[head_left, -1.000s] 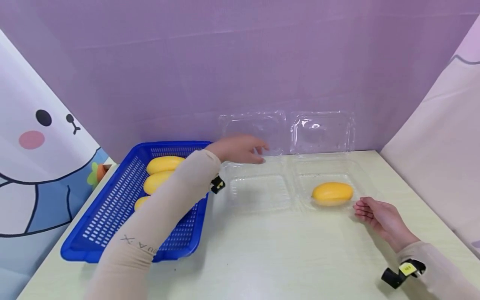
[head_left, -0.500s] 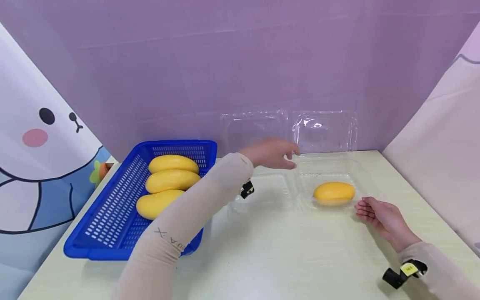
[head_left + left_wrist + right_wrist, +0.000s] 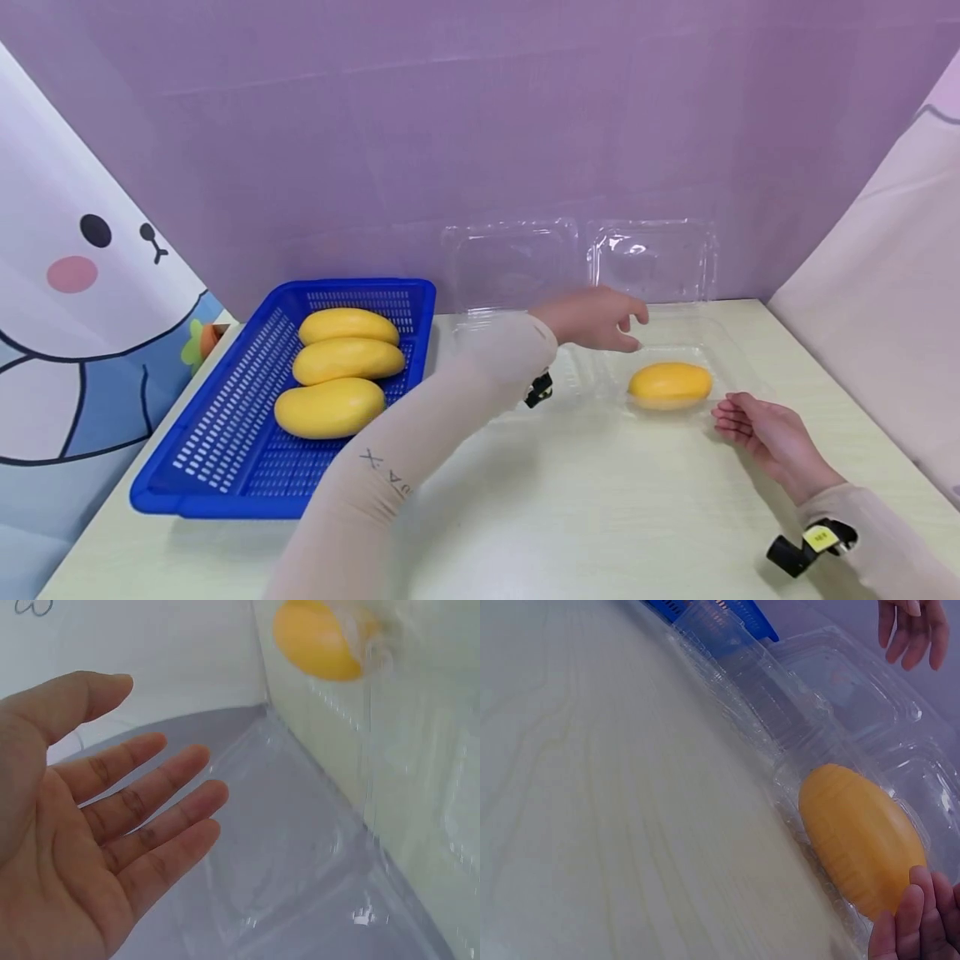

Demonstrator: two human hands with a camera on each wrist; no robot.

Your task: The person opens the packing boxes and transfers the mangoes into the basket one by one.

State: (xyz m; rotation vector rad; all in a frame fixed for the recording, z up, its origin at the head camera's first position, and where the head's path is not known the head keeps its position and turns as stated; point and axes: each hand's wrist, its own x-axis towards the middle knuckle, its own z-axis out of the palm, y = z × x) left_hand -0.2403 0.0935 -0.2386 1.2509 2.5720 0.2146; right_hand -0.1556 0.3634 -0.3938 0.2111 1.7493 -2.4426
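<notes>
A yellow mango (image 3: 670,385) lies in the base of the right-hand clear plastic clamshell box (image 3: 708,337), whose lid (image 3: 652,258) stands up behind. My left hand (image 3: 596,319) is over the back of that box, fingers spread and holding nothing; the left wrist view shows its bare palm. Beside the box's front right corner is my right hand (image 3: 772,442), its fingers (image 3: 922,922) loosely bent close to the mango. Whether they touch the rim cannot be told. A second clear clamshell box (image 3: 510,267) stands to the left, its base partly covered by my left sleeve.
On the left of the table (image 3: 570,517) stands a blue perforated basket (image 3: 225,400) with three mangoes (image 3: 330,408) in it. A purple cloth (image 3: 480,125) hangs behind the boxes, with printed cloths at both sides.
My left hand has moved right, from over the left-hand box to over the right-hand one, uncovering the mangoes in the basket. The right hand and the boxed mango have stayed in place.
</notes>
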